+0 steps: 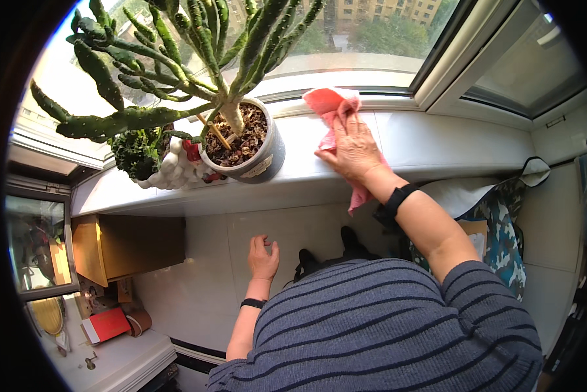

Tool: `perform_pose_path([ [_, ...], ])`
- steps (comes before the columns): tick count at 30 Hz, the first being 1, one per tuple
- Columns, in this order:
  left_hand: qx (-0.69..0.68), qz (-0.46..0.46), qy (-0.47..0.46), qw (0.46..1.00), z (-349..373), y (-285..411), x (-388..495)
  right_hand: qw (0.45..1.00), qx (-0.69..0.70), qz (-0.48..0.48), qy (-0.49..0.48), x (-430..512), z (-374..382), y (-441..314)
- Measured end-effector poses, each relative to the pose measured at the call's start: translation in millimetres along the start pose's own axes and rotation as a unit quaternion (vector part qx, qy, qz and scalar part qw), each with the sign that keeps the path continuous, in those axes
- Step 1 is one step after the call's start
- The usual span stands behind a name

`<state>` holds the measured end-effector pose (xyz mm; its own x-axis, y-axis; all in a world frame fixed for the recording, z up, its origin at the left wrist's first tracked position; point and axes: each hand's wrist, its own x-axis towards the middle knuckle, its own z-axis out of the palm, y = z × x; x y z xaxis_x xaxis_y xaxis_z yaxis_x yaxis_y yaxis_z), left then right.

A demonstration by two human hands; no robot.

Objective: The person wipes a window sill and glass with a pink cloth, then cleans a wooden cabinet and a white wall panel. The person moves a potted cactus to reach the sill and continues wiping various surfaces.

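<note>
My right hand [353,147] presses a pink cloth [330,100] onto the white windowsill [411,139], close to the window frame. Part of the cloth sticks out beyond my fingertips, and another part hangs over the sill's front edge. Left of this hand stands a cactus-like plant [232,115] in a grey pot [274,154]. My left hand [262,257] hangs in the air in front of the sill, fingers slightly curled and holding nothing.
A white figurine planter [173,169] with a small green plant stands left of the pot. Below the sill's left end is a wooden cabinet [141,245]. A camouflage-patterned bag [499,235] lies at the right. A red booklet [107,325] rests on a lower-left ledge.
</note>
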<state>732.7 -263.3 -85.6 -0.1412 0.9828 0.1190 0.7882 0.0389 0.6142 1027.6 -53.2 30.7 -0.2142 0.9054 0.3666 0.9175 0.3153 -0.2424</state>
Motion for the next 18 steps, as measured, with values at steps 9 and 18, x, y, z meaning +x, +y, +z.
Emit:
perform_pose_path([
  [9,0.008,-0.093,-0.049,0.994,16,-13,-46,0.962,0.090,-0.255,-0.020,-22,2,-22],
  [18,0.004,-0.308,0.023,0.951,12,-59,-148,0.987,-0.059,-0.117,-0.093,-115,-120,262],
])
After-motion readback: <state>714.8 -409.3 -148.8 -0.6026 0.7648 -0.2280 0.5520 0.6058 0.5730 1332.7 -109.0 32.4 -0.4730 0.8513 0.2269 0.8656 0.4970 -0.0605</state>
